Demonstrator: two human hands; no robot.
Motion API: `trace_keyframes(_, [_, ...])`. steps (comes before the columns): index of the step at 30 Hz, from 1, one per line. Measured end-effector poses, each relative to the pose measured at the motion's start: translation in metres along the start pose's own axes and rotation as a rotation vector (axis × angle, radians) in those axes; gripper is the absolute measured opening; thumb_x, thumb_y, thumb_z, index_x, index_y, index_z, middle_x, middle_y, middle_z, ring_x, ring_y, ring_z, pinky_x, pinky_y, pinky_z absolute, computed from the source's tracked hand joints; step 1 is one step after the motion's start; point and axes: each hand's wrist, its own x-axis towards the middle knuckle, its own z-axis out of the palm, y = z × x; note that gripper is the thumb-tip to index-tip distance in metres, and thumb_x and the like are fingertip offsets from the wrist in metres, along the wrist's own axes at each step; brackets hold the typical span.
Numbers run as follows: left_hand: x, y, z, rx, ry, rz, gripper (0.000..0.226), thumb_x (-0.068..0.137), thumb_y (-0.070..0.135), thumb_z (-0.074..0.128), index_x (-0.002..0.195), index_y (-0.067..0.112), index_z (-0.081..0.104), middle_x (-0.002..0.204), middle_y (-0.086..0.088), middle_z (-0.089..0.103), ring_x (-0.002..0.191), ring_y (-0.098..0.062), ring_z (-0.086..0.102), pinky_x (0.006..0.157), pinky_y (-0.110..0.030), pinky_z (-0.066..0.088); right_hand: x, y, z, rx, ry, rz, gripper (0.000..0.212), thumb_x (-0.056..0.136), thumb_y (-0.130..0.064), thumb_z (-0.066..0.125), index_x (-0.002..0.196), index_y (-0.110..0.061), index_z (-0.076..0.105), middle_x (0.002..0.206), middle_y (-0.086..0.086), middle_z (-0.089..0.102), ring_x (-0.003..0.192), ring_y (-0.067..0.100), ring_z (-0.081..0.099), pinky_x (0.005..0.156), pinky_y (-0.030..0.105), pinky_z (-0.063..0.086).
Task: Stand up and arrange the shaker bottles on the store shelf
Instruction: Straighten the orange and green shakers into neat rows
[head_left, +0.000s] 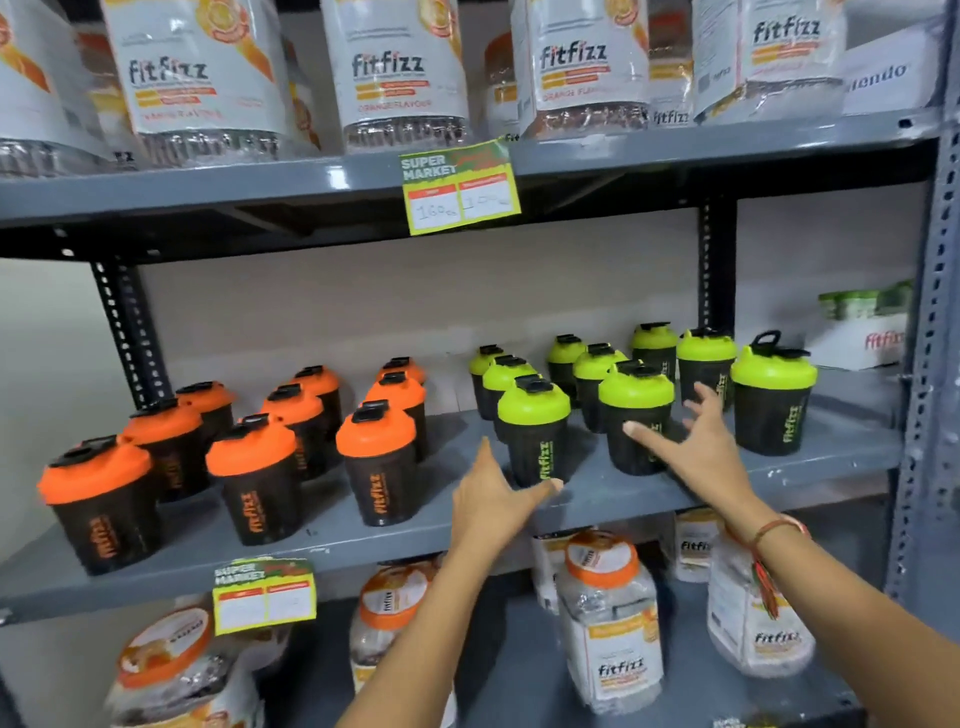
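Black shaker bottles stand upright in rows on the grey middle shelf (322, 545). Several with orange lids (376, 465) fill the left half, several with green lids (535, 431) the right half. My left hand (493, 499) is open at the shelf's front edge, its thumb touching the base of the front green-lidded bottle. My right hand (696, 447) is open with fingers spread, beside another green-lidded bottle (636, 415) and in front of the ones behind it. The rightmost green-lidded bottle (774, 395) has its cap loop raised.
Large clear jars with white labels (400, 73) line the upper shelf, and similar jars (608, 623) sit on the lower shelf. Price tags (460, 187) hang from the shelf edges. A white box (862, 338) sits at the far right, next to the metal upright (930, 364).
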Motion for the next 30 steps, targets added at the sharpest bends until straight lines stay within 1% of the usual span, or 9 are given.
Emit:
trace_keyframes(2, [0.01, 0.001, 0.013, -0.011, 0.014, -0.06, 0.124, 0.053, 0.069, 0.077, 0.15, 0.015, 0.022, 0.148, -0.008, 0.045, 0.135, -0.028, 0.043, 0.104, -0.038, 0.039, 0.01, 0.018, -0.002, -0.041, -0.132, 0.005, 0.137, 0.04, -0.094, 0.07, 0.152, -0.039, 0.013, 0.153, 0.013, 0.044, 0.134, 0.03, 0.051, 0.108, 0.048, 0.045])
trace_keyframes(4, [0.016, 0.004, 0.021, -0.017, 0.047, -0.085, 0.121, 0.047, 0.071, 0.076, 0.146, 0.018, 0.031, 0.141, -0.007, 0.053, 0.129, -0.028, 0.049, 0.101, -0.04, 0.044, 0.02, 0.027, -0.003, -0.087, -0.166, -0.024, 0.135, 0.038, -0.093, 0.071, 0.149, -0.041, 0.014, 0.147, 0.014, 0.052, 0.13, 0.03, 0.055, 0.105, 0.046, 0.047])
trace_keyframes(8, [0.02, 0.013, 0.028, -0.015, 0.082, -0.122, 0.095, 0.044, 0.072, 0.075, 0.123, 0.025, 0.051, 0.123, 0.0, 0.065, 0.113, -0.024, 0.06, 0.091, -0.043, 0.051, 0.031, 0.028, -0.004, -0.111, -0.197, -0.062, 0.132, 0.037, -0.093, 0.07, 0.145, -0.037, 0.018, 0.138, 0.008, 0.061, 0.122, 0.03, 0.061, 0.099, 0.048, 0.05])
trace_keyframes(11, [0.02, 0.02, 0.03, 0.01, 0.096, -0.149, 0.082, 0.044, 0.073, 0.074, 0.11, 0.029, 0.056, 0.116, 0.002, 0.068, 0.107, -0.024, 0.062, 0.085, -0.04, 0.052, 0.03, 0.025, -0.004, -0.128, -0.231, -0.11, 0.124, 0.044, -0.086, 0.074, 0.143, -0.03, 0.025, 0.136, 0.004, 0.063, 0.122, 0.03, 0.06, 0.096, 0.049, 0.051])
trace_keyframes(15, [0.018, 0.02, 0.031, 0.041, 0.112, -0.143, 0.081, 0.043, 0.076, 0.071, 0.109, 0.032, 0.058, 0.112, 0.003, 0.069, 0.102, -0.024, 0.063, 0.083, -0.041, 0.053, 0.028, 0.023, -0.004, -0.139, -0.25, -0.145, 0.099, 0.049, -0.077, 0.076, 0.126, -0.028, 0.037, 0.132, 0.002, 0.065, 0.12, 0.031, 0.061, 0.094, 0.052, 0.052])
trace_keyframes(17, [0.017, 0.02, 0.031, 0.041, 0.11, -0.142, 0.081, 0.043, 0.077, 0.07, 0.11, 0.032, 0.058, 0.112, 0.004, 0.069, 0.102, -0.023, 0.063, 0.083, -0.041, 0.053, 0.028, 0.023, -0.006, -0.142, -0.255, -0.137, 0.095, 0.05, -0.075, 0.075, 0.123, -0.026, 0.039, 0.13, 0.004, 0.065, 0.119, 0.033, 0.061, 0.094, 0.052, 0.052])
trace_keyframes(23, [0.014, 0.021, 0.032, 0.07, 0.1, -0.107, 0.077, 0.047, 0.077, 0.07, 0.111, 0.034, 0.057, 0.111, 0.008, 0.069, 0.1, -0.02, 0.063, 0.078, -0.037, 0.051, 0.028, 0.024, -0.012, -0.125, -0.27, -0.139, 0.09, 0.051, -0.07, 0.078, 0.121, -0.026, 0.042, 0.13, 0.005, 0.064, 0.116, 0.029, 0.06, 0.091, 0.042, 0.052])
trace_keyframes(27, [0.013, 0.022, 0.031, 0.075, 0.085, -0.123, 0.079, 0.049, 0.076, 0.071, 0.115, 0.035, 0.056, 0.112, 0.009, 0.068, 0.101, -0.018, 0.063, 0.08, -0.037, 0.051, 0.029, 0.024, -0.014, -0.14, -0.296, -0.141, 0.092, 0.054, -0.07, 0.078, 0.125, -0.025, 0.041, 0.132, 0.005, 0.063, 0.117, 0.029, 0.06, 0.092, 0.042, 0.051])
trace_keyframes(30, [0.013, 0.021, 0.031, 0.062, 0.06, -0.136, 0.081, 0.049, 0.073, 0.074, 0.117, 0.033, 0.055, 0.112, 0.01, 0.066, 0.103, -0.017, 0.061, 0.083, -0.037, 0.051, 0.03, 0.023, -0.016, -0.125, -0.327, -0.133, 0.099, 0.05, -0.078, 0.077, 0.126, -0.029, 0.039, 0.131, -0.001, 0.061, 0.113, 0.023, 0.058, 0.089, 0.037, 0.049])
